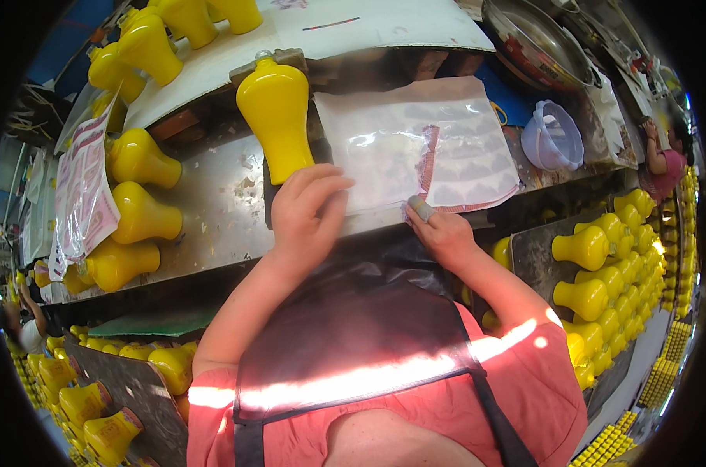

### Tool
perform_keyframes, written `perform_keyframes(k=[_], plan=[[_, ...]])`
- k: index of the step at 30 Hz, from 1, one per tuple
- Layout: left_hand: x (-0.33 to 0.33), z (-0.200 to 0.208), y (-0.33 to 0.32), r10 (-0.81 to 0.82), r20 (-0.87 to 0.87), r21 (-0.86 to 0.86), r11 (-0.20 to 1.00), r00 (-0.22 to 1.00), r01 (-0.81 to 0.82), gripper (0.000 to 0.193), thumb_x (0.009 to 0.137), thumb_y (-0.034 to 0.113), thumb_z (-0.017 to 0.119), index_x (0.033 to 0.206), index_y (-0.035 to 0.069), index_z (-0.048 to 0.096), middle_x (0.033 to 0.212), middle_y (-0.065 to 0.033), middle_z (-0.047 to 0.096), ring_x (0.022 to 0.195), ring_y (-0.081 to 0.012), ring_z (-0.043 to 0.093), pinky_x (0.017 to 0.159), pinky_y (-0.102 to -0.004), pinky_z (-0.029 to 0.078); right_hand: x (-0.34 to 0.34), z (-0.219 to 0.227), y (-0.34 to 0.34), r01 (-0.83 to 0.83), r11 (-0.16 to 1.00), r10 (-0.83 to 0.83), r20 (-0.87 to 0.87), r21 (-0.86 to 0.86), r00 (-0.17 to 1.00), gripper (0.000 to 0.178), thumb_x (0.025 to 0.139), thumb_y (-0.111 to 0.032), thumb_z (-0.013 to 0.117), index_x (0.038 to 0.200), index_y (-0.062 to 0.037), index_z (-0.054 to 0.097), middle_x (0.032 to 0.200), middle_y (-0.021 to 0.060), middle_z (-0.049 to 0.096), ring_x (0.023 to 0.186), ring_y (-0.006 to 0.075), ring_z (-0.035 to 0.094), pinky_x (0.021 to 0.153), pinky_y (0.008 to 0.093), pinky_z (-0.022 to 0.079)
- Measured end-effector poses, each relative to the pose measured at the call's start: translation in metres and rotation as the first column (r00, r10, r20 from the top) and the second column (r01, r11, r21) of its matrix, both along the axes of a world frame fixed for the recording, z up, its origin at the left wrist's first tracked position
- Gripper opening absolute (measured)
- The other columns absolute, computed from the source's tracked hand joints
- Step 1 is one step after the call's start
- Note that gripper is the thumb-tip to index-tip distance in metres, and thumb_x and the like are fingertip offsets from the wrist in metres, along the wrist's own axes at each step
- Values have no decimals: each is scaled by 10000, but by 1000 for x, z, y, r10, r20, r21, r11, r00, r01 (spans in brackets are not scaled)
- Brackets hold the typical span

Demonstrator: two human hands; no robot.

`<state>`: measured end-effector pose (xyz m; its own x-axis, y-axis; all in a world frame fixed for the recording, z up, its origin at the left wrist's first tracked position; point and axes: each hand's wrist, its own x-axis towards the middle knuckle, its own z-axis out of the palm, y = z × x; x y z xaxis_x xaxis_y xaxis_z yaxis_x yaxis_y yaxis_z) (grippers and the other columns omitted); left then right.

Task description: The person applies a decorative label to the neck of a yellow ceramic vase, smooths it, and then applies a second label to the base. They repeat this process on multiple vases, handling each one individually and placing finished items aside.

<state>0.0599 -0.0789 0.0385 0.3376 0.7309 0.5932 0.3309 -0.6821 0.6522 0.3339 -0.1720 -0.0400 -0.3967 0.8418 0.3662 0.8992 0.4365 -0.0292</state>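
Observation:
A glossy yellow vase-shaped bottle (273, 109) lies in a dark cradle on the bench, its neck pointing away from me. My left hand (308, 214) is at the bottle's base, fingers loosely bent and apart, their tips reaching past it to the right. Whether the palm presses on the base is hidden. To the right lies a stack of clear-coated transfer sheets (384, 148) with faint grey printing. A narrow red patterned strip (426, 167) runs down the top sheet. At its near end my right hand (445, 237) pinches the strip, a grey cover on one finger.
More yellow bottles (143, 159) lie at left, beside a hanging pink printed sheet (88, 191). A lavender bucket (551, 136) stands right of the stack, below a large metal pan (536, 39). Racks of yellow bottles (590, 249) flank me. Another person (664, 159) is at far right.

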Motion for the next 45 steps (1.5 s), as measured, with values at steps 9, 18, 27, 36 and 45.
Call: perform_keyframes(k=[9,18,27,36,45], plan=[[17,3,0,-51,-57,20,998,997,52,241,805,70,788,1033,48,713,1057,-140,688,966,-321,675,834,-390,540,-12,45,30,22,879,-425,-763,-476,487,167,967,-174,687,990,-15,729,691,40,666,581,135,610,524,268,463],[42,16,21,175,-97,146,976,980,-160,330,730,86,802,1027,62,662,950,-135,644,871,-351,642,752,-433,528,-69,116,46,-402,775,-482,-867,-488,123,416,1059,-166,543,1417,44,581,769,34,594,604,89,575,592,240,476],[12,31,22,138,380,-569,815,915,113,199,938,-46,645,1131,-17,684,989,-73,732,838,-148,721,761,-296,583,-68,143,118,-366,642,-482,-726,-674,491,427,892,-141,727,1304,-39,681,709,3,597,572,61,540,545,235,444],[-28,39,22,425,698,-641,729,576,238,216,939,-48,667,1147,10,658,1069,-78,716,918,-154,709,816,-315,588,-80,142,165,-435,314,-339,-528,-844,778,112,875,-128,790,926,-43,737,872,-21,715,742,29,585,635,205,449],[-52,-2,22,674,558,-820,539,484,196,410,954,20,703,1309,57,502,1022,-64,670,821,-124,672,659,-223,544,-88,134,198,-364,264,-279,-432,-893,858,221,919,-239,732,911,-20,711,826,-9,688,746,45,582,655,218,463]])
